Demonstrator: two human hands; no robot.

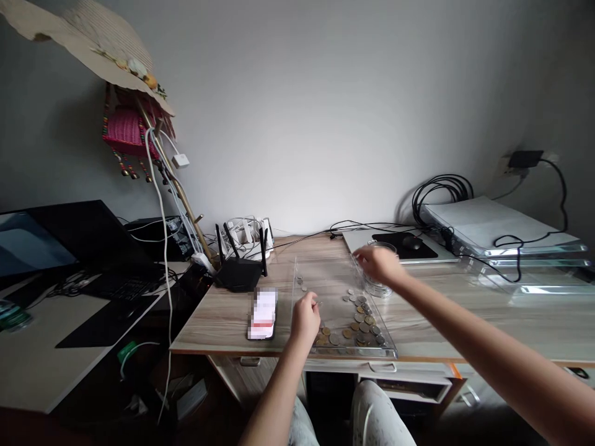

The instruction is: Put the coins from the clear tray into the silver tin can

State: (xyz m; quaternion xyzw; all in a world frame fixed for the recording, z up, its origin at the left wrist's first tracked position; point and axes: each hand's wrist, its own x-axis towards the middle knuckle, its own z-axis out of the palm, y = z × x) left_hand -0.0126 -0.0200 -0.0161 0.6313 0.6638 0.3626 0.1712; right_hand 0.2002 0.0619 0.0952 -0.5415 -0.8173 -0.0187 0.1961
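A clear plastic tray (325, 272) lies on the wooden desk, with silver and gold coins (360, 318) spread mostly over its right and front parts. My left hand (307, 316) is above the tray's left side, its fingers pinched on what looks like a coin (318, 303). My right hand (379, 264) is raised over the tray's back right edge, beside and partly in front of a clear round jar (380, 289). The fingers of my right hand are bent together, and anything in them is too small to make out. A few coins sit near the tray's left edge.
A phone (263, 314) lies left of the tray, with a black router (239, 274) behind it. At the back right are a mouse (411, 242) on a black pad, coiled cables (441, 189) and a silver case (502, 223). A laptop (93, 248) stands far left.
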